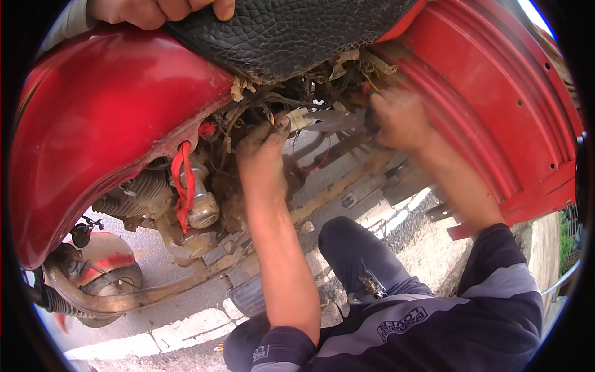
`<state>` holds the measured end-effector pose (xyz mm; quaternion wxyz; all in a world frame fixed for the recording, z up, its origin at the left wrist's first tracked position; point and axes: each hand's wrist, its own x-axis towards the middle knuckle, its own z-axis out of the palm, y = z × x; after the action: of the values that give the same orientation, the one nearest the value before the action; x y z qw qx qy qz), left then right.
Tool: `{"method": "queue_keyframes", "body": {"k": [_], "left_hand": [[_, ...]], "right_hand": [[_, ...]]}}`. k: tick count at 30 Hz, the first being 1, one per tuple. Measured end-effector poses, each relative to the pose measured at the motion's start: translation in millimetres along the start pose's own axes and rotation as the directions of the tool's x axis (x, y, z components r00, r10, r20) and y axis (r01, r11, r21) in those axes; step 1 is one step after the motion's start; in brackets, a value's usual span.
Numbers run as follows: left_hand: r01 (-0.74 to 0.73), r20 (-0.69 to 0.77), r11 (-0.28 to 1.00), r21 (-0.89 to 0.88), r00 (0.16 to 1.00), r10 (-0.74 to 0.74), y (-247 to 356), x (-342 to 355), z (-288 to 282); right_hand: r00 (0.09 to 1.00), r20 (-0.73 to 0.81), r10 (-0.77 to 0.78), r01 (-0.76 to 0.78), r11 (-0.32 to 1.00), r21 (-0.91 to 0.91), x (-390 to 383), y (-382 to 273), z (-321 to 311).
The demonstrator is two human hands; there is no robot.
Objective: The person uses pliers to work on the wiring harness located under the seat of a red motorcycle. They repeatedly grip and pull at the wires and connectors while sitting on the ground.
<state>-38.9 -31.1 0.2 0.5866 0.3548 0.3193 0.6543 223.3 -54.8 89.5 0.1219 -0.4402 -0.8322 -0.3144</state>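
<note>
Under the black seat of a red three-wheeled motorbike, my left hand is closed, thumb and fingers pinching a pale plastic wire connector. Thin wires show by its fingertips. My right hand, smeared by motion, is wrapped round the dark handle of a tool with a flat grey blade. That blade points left, toward the connector; whether they touch I cannot tell. A tangle of dirty wiring with torn tape hangs above both hands.
Another person's hand rests at the seat's edge, upper left. The red fuel tank fills the left, with a red strap hanging by the engine. A red metal cargo-bed panel stands to the right. A rusty frame tube runs below.
</note>
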Motion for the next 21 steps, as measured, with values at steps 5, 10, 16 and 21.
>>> {"method": "queue_keyframes", "body": {"k": [5,10,16,21], "left_hand": [[0.038,-0.005,0.996,-0.082,0.999,-0.038,1.3,1.6,1.0],[0.004,-0.001,0.999,-0.04,1.0,-0.004,5.9,-3.3,2.9],[-0.086,0.056,0.989,0.123,0.995,0.08,5.8,-2.3,-3.7],[-0.045,0.081,0.998,0.05,0.996,0.041,1.5,1.4,-4.9]], "right_hand": [[1.0,-0.018,-0.025,0.025,1.0,0.007,2.1,4.2,4.0],[0.999,-0.026,-0.044,0.043,0.999,-0.019,6.6,6.7,-7.2],[0.999,-0.03,-0.019,0.018,1.0,-0.011,9.5,-5.1,-14.5],[1.0,0.03,0.004,-0.007,0.995,0.096,12.6,-3.2,-15.1]]}}
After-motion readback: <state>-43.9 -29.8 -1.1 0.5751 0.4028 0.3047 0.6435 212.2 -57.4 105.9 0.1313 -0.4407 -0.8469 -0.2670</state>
